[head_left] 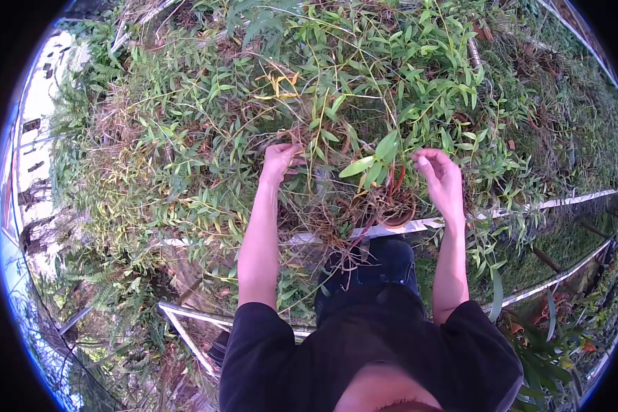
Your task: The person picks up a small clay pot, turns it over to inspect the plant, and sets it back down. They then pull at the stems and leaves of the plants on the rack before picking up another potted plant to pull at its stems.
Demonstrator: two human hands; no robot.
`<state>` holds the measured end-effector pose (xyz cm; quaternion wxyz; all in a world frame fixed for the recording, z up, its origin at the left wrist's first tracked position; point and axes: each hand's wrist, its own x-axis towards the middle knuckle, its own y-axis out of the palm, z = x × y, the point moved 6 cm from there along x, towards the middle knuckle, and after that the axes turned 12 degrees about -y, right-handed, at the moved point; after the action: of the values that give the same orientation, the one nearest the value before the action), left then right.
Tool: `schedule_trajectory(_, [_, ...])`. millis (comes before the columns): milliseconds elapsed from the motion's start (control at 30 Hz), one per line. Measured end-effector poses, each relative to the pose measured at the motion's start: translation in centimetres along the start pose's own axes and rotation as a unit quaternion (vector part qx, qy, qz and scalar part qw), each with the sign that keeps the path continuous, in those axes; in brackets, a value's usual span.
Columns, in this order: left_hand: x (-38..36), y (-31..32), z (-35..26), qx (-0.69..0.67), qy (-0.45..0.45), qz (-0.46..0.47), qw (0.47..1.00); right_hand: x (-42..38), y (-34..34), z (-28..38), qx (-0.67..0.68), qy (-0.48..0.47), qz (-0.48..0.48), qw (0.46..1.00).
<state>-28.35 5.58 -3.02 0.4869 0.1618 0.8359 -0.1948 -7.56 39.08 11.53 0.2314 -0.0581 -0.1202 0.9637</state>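
Note:
My left hand (279,163) reaches into the greenery with its fingertips pinched together on a thin plant stem (298,134), which is hard to separate from the stems around it. My right hand (441,180) is bent beside a plant with broad green leaves (371,163), its thumb and fingers drawn together. Whatever lies between those fingertips is too small to make out. Between my hands, a tangle of brown roots (336,223) hangs over the bench edge. A round terracotta pot (399,218) sits below the broad leaves, partly covered by roots.
Dense leafy stems (206,137) cover the bench in front of me. A pale metal rail (446,222) runs along its near edge, close to my body. Another white frame (192,314) stands at lower left. Yellowed leaves (279,86) show farther back.

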Motion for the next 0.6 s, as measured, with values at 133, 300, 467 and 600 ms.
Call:
schedule_trajectory(133, [-2.2, -0.7, 0.9, 0.006, 0.005, 0.009, 1.0, -0.8, 0.2, 0.7, -0.015, -0.029, -0.02, 0.999])
schedule_trajectory(300, [-2.2, -1.0, 2.2, -0.008, 0.021, -0.025, 0.999, -2.9, 2.1, 4.7, -0.052, -0.104, -0.036, 0.993])
schedule_trajectory(467, [1.3, 0.0, 3.4, -0.068, 0.104, 0.063, 0.99, -2.7, 6.6, 3.1, -0.2, -0.093, 0.189, 0.957])
schedule_trajectory(600, [0.4, 1.0, 1.9, 0.002, 0.106, 0.025, 0.994, 0.0, 8.4, -4.1, -0.245, -0.045, 0.182, 0.951])
